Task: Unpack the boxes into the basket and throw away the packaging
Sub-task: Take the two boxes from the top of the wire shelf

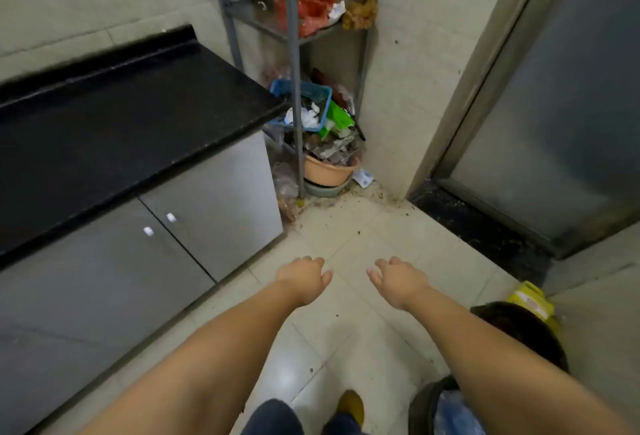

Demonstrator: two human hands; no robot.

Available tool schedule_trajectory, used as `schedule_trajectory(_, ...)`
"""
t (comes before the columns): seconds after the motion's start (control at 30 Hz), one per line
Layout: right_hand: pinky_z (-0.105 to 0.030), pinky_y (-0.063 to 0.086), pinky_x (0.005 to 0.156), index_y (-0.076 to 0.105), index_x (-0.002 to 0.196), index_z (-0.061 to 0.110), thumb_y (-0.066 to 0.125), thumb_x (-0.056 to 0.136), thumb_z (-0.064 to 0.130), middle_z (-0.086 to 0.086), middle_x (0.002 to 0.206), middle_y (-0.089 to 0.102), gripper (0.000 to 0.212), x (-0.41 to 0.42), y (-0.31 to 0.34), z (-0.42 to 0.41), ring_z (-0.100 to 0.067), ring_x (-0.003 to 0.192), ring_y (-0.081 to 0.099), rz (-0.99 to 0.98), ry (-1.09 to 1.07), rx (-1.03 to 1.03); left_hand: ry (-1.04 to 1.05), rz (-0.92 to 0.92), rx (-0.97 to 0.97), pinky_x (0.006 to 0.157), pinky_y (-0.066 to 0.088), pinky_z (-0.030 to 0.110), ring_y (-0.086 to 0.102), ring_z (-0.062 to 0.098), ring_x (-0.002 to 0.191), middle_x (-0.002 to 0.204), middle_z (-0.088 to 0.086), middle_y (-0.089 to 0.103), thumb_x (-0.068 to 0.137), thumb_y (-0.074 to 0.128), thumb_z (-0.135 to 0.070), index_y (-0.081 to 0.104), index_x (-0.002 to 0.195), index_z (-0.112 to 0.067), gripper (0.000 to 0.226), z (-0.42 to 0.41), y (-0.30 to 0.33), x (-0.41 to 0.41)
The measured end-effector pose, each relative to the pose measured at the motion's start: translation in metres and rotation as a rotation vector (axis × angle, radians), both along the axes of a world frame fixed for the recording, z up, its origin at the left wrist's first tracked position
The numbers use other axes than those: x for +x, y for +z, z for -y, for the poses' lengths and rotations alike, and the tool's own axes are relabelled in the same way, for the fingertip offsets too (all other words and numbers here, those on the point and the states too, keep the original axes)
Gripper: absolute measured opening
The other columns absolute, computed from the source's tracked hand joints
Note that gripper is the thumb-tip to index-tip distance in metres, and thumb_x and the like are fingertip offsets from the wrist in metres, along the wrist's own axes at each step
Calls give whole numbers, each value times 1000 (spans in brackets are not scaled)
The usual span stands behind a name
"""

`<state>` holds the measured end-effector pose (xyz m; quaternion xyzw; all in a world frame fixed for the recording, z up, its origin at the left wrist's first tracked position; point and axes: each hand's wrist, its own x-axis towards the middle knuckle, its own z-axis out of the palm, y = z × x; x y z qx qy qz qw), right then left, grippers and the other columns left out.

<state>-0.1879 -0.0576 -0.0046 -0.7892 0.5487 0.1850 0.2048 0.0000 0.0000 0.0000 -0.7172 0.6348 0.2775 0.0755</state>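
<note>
My left hand [304,277] and my right hand [398,278] are stretched out side by side over the tiled floor, both holding nothing, fingers loosely curled and apart. A dark round bin [530,334] stands at the lower right beneath my right forearm, with yellow packaging [531,299] sticking out at its far rim. A second black bin [429,407] with blue plastic inside sits at the bottom right. A blue basket [320,91] full of scraps rests on the metal rack's lower part in the corner. No box is in view.
A black countertop [121,122] over grey cabinet doors [194,212] runs along the left. The metal rack [294,88] holds a red bag and clutter; a pink basin [329,171] lies under it. A grey door [554,122] is at right. My foot [351,403] is below.
</note>
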Motion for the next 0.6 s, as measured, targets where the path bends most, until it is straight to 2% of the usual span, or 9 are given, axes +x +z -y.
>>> schedule_trajectory(0.17,-44,43,92,43,130,17,23,97,48,-15,130,48,49,25,8,110,-34,117,49,14,28,-67,84,-1,-83,90,44,44,51,34,116,130,16,53,97,27,-44,46,127,-12,48,98,11,20)
schedule_trajectory(0.37,-44,45,87,45,129,13,24,98,46,-18,129,49,49,87,32,247,-36,111,52,97,113,-162,149,23,-150,89,47,45,53,35,109,119,18,56,97,30,-44,51,117,-11,44,227,28,89)
schedule_trajectory(0.6,-43,47,86,46,127,15,24,99,46,-16,124,51,47,176,102,414,-35,110,53,209,126,-330,158,51,-324,87,49,46,55,32,106,118,14,57,98,30,-44,51,117,-13,42,391,106,176)
